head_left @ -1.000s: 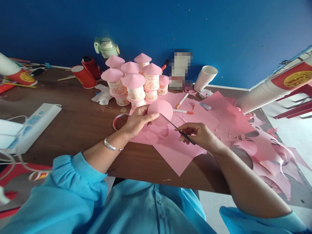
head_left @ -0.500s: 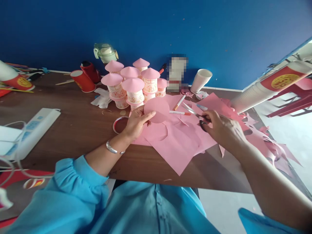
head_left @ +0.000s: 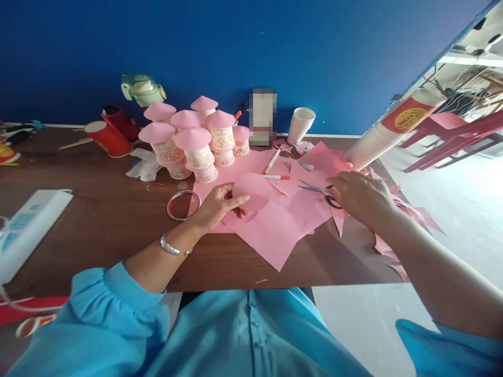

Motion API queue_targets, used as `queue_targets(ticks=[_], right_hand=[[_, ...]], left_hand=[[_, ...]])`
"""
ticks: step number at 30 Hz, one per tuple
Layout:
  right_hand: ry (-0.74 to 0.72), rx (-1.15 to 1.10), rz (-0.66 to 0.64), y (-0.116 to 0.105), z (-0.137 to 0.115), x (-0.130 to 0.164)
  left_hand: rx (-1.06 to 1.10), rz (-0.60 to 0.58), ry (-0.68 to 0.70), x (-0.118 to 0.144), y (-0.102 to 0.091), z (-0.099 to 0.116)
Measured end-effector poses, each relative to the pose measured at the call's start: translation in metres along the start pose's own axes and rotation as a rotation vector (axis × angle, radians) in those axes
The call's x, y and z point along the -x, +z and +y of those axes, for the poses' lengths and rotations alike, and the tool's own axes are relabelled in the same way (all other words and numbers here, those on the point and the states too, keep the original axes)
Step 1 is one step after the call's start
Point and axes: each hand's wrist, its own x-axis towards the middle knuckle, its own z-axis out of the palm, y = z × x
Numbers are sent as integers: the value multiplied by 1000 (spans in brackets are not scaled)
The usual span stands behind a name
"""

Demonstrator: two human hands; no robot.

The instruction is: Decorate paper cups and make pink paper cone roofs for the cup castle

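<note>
My left hand (head_left: 222, 205) pinches a round disc of pink paper (head_left: 251, 192) by its left edge, thumb on top. The disc is above a pink sheet (head_left: 275, 235) with a curved cut edge under it. My right hand (head_left: 359, 193) is bent over the dark handles of a pair of scissors (head_left: 323, 191). The scissors are low over the pink paper, blades slightly apart and pointing left. How firmly the fingers grip the handles is partly hidden. Behind the left hand stand paper-cup towers (head_left: 198, 157) with pink cone roofs and drawn flowers.
Markers (head_left: 277, 177) lie on the paper. A tape roll (head_left: 184, 204) is left of my hand, and a power strip (head_left: 39, 225) farther left. White cups (head_left: 302, 125) and a phone-like blurred object (head_left: 262, 118) stand behind. A long cup stack (head_left: 385, 136) and paper scraps (head_left: 416, 212) are right.
My right hand has moved right with the scissors and lowered them, and more of the handles shows. My left hand still holds the disc, now slightly lower. The whole view has shifted.
</note>
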Motion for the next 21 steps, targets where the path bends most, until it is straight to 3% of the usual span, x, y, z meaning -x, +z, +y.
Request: queue_targets(ticks=[1, 5, 7, 10, 13, 16, 18, 21], right_hand=[[18, -48, 0, 3, -14, -1], [167, -897, -256, 18, -82, -10], [191, -1094, -311, 26, -107, -19], [158, -1219, -368, 32, -119, -32], [141, -1185, -511, 36, -114, -39], [107, -944, -656, 37, -110, -39], [52, -727, -667, 32, -111, -37], [5, -372, -531, 19, -113, -36]], left_hand=[[-4, -8, -1, 0, 0, -1], [-2, -57, -53, 0, 4, -2], [-22, -93, -98, 1, 5, 1], [-152, -121, -102, 1, -2, 11], [-332, 70, 111, -2, -13, 20], [-445, 291, 349, -4, -18, 20], [-582, 278, 452, -4, -17, 17], [-800, 113, 553, -2, -10, 7]])
